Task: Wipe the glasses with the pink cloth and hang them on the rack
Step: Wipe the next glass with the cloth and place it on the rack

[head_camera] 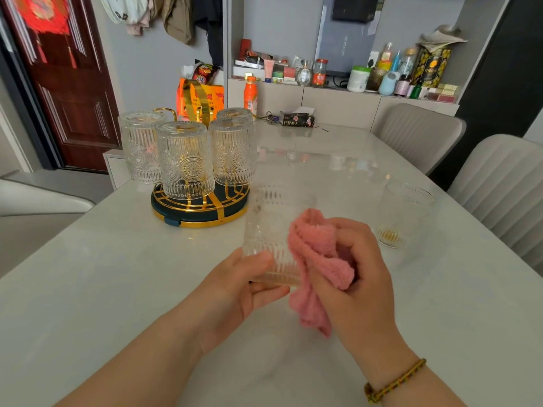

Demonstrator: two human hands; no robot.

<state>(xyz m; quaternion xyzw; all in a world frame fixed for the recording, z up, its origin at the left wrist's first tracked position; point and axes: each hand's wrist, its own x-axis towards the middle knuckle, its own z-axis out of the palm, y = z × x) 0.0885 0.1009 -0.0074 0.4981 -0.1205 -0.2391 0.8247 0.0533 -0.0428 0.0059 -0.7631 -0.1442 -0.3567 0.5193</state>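
Four glasses [184, 160] upside down on the rack [199, 211], your left hand [235, 286] gripping a glass [270, 230], your right hand [355, 271] clenched round the cloth [317, 259] against it, another glass [402, 215] standing right

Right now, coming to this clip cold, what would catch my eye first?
The pink cloth near the centre, bunched in the right hand against a clear ribbed glass that the left hand grips near its lower end. Next, the gold-and-dark rack behind to the left, with four patterned glasses hung upside down on it. One more glass stands upright on the pale table to the right.
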